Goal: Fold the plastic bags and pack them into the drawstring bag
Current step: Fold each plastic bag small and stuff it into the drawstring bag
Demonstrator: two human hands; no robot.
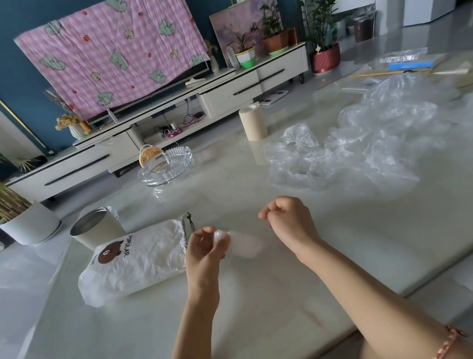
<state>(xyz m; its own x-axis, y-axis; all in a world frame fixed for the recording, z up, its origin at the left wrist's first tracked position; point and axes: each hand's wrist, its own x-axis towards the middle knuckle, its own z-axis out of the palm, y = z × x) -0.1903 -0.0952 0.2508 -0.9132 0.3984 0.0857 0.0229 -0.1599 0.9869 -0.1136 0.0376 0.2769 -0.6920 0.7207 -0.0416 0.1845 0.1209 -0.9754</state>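
A white drawstring bag (134,261) with a brown bear print and the word POPULAR lies flat on the pale table, its cinched mouth pointing right. Just right of that mouth, my left hand (204,248) pinches a small folded clear plastic bag (243,245), which looks blurred. My right hand (288,220) hovers a little further right with fingers curled and nothing in it. A heap of crumpled clear plastic bags (368,143) spreads over the far right of the table.
A white metal-rimmed cup (96,230) stands behind the drawstring bag. A glass ashtray (167,166) and a small orange fan (148,155) sit further back, a beige cylinder (253,122) beside the heap. Papers and sticks (407,66) lie at the far right.
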